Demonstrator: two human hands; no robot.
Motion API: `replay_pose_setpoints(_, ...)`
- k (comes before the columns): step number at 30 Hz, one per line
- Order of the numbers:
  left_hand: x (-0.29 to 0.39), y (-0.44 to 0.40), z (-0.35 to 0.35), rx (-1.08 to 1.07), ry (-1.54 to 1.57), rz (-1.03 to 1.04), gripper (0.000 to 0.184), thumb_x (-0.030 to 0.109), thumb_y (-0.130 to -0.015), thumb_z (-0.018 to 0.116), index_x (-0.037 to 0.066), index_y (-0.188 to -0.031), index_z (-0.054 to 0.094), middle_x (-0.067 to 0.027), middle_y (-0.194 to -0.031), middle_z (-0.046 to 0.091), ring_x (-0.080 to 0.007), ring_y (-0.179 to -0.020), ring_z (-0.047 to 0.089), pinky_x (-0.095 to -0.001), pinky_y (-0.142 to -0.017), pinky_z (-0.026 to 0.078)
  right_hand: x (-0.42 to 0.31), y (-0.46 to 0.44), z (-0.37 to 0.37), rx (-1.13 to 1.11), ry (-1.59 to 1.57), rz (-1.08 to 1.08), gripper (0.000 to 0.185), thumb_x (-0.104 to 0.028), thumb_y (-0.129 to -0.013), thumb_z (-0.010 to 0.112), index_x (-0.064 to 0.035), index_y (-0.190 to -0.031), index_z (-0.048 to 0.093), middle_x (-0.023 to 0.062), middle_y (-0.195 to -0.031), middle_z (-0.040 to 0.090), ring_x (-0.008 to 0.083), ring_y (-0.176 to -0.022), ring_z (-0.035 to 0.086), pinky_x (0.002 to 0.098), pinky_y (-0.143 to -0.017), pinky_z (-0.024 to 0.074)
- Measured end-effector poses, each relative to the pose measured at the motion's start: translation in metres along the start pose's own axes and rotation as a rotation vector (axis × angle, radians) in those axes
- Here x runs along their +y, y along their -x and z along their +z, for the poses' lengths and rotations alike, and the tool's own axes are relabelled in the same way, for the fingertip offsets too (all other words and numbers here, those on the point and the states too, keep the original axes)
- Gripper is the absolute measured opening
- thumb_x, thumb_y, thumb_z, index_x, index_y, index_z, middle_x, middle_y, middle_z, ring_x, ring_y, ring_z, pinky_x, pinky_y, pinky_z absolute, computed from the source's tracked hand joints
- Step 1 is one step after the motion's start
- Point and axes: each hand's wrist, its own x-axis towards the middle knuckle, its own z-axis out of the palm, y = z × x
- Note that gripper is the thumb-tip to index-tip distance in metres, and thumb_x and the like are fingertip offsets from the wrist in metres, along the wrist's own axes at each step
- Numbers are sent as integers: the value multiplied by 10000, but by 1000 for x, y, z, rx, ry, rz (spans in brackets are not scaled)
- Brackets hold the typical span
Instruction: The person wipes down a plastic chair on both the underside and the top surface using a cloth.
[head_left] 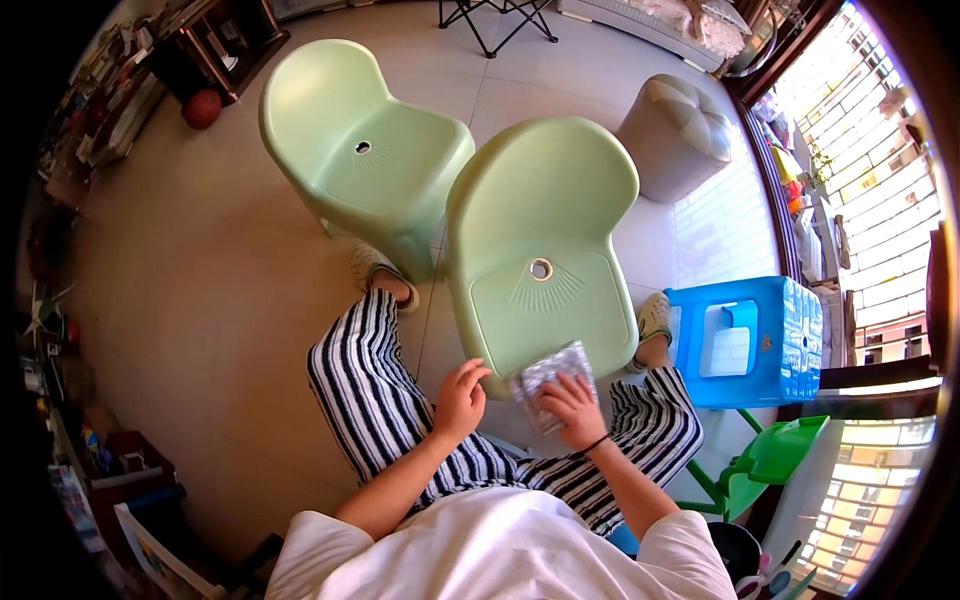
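Directly in front stands a pale green plastic chair (545, 310) with a round hole in its seat. My right hand (570, 402) holds a crumpled silvery-grey cloth or packet (550, 370) at the seat's front edge, the fingers spread over it. Just left of it, my left hand (463, 398) is by the front left corner of the seat, fingers apart and nothing in them. Whether its fingertips touch the chair I cannot tell. Behind and to the left is a second green chair (390, 150) of the same shape.
On the right a blue plastic stool (745, 340) lies near my foot, with a bright green small chair (765, 462) below it. A grey pouf (665, 150) stands at the back right by the window. A red ball (202, 109) is at the back left.
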Motion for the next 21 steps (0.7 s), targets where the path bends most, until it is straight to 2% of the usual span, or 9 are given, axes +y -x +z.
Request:
replay_pose_setpoints(3, 0, 2, 3, -84, -31, 14, 290, -29, -763, 557, 60, -1036, 599, -125, -1225, 560, -348, -1065, 544, -421, -895, 458, 38, 7, -15, 139, 62, 219, 534, 73, -650, 518, -150, -1127, 611, 39, -1310, 541, 317, -1328, 394, 494, -1123, 234)
replay_pose_setpoints(5, 0, 3, 4, -100, -55, 45, 287, -26, -760, 559, 56, -1032, 600, -126, -1245, 549, -350, -1078, 536, -423, -905, 452, 68, 1, -17, 242, 153, 324, 534, 77, -688, 490, -145, -1163, 593, 39, -1332, 529, 311, -1348, 367, 486, -1134, 206)
replay_pose_setpoints(7, -1, 3, 4, -122, -64, 45, 289, -25, -757, 558, 50, -1034, 596, -126, -1274, 533, -350, -1101, 523, -429, -923, 440, 98, -20, -14, 285, 280, 416, 577, 60, -741, 472, -166, -1268, 536, 27, -1391, 479, 296, -1371, 334, 468, -1143, 188)
replay_pose_setpoints(8, -1, 3, 4, -121, -67, 44, 289, -25, -757, 558, 50, -1034, 596, -126, -1274, 533, -350, -1101, 523, -429, -923, 440, 111, -36, -9, 312, 306, 492, 588, 13, -789, 451, -191, -1339, 486, 16, -1436, 437, 288, -1384, 314, 476, -1147, 164)
replay_pose_setpoints(12, -2, 5, 1, -146, -67, 11, 312, -31, -779, 557, 59, -1076, 587, -130, -1287, 535, -347, -1089, 539, -410, -913, 453, 135, -119, 11, 321, 392, 807, 602, -98, -834, 432, -213, -1424, 399, 0, -1517, 341, 256, -1434, 224, 483, -1159, 86)
replay_pose_setpoints(15, -5, 5, 0, -121, 7, -75, 333, -30, -813, 550, 71, -1128, 578, -141, -1300, 530, -340, -1102, 543, -379, -897, 468, 124, -172, 40, 367, 350, 735, 606, -93, -825, 443, -207, -1418, 409, 3, -1527, 324, 248, -1441, 206, 483, -1161, 77)
replay_pose_setpoints(18, -10, 5, -1, -64, 89, -180, 365, -43, -849, 522, 61, -1198, 546, -156, -1296, 526, -311, -1124, 545, -326, -860, 483, 68, -209, 63, 327, 225, 584, 600, -85, -818, 454, -201, -1406, 427, 22, -1513, 345, 260, -1428, 237, 493, -1158, 91)
replay_pose_setpoints(20, -11, 1, -3, 150, 136, -235, 396, -61, -823, 513, 28, -1208, 518, -184, -1264, 529, -336, -1130, 542, -348, -891, 472, 29, -219, 85, 351, 179, 414, 580, -84, -817, 465, -198, -1385, 451, 32, -1495, 371, 268, -1413, 268, 505, -1154, 107)
replay_pose_setpoints(21, -10, -3, -8, 178, 137, -225, 427, -64, -838, 497, 27, -1255, 488, -169, -1282, 510, -310, -1142, 532, -331, -891, 466, 9, -220, 93, 357, 159, 355, 573, -86, -817, 471, -199, -1378, 459, 35, -1488, 381, 268, -1409, 277, 510, -1152, 116)
